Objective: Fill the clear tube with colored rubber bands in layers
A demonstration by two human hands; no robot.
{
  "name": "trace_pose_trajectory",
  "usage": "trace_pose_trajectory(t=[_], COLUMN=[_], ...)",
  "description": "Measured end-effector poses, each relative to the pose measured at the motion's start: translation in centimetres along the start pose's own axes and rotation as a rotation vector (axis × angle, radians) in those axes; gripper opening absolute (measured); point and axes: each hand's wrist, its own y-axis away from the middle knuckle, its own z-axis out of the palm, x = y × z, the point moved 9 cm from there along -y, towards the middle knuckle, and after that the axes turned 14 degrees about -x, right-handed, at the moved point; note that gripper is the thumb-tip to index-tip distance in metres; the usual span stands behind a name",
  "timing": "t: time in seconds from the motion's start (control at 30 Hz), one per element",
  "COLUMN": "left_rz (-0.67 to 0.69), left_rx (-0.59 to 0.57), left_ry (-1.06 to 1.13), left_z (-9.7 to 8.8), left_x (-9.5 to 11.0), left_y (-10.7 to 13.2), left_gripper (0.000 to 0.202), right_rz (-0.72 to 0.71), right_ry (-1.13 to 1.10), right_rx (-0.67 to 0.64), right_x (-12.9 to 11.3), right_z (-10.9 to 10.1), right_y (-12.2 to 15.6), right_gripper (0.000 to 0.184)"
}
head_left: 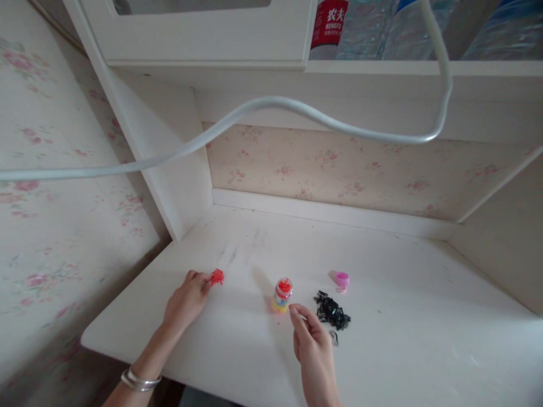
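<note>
My left hand (187, 301) is closed, its thumb and fingertips pinched at a small tangle of red rubber bands (217, 276) on the left of the white desk. A small clear bottle (280, 302) stands upright and open in the middle, with red bands at its mouth and yellow and blue ones lower down. Just to its right, my right hand (313, 345) has thumb and forefinger pressed together; whatever is between them is too small to make out. Beyond that hand lies a loose pile of black rubber bands (333, 312).
A pink cap (341, 279) sits behind the black pile. The white desk (407, 350) has side panels and a back wall. Overhead, a white cable (271, 103) crosses the view below a shelf (382, 69) with plastic-wrapped bottles.
</note>
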Motion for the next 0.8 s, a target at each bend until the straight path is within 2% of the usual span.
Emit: trace_pose_trajectory(t=[0.13,0.33,0.6,0.8], left_rz=[0.032,0.079,0.077,0.115], left_rx=[0.043,0.117,0.139,0.255], left_ry=[0.068,0.164,0.251,0.200], left_z=[-0.3,-0.5,-0.6,-1.5], left_x=[-0.5,-1.6,-2.1,-1.6], left_y=[-0.1,-0.5,-0.8,-0.1], left_gripper=[0.031,0.032,0.028,0.030], right_rz=[-0.024,-0.127,-0.145,-0.134], right_ry=[0.050,0.223,0.173,0.090], right_rx=[-0.003,-0.056,-0.024,-0.043], right_x=[2.3,2.2,1.9,2.3], right_z=[0.0,0.8,0.7,0.5], right_y=[0.3,0.9,0.7,0.6], right_gripper=[0.048,0.043,0.040,0.036])
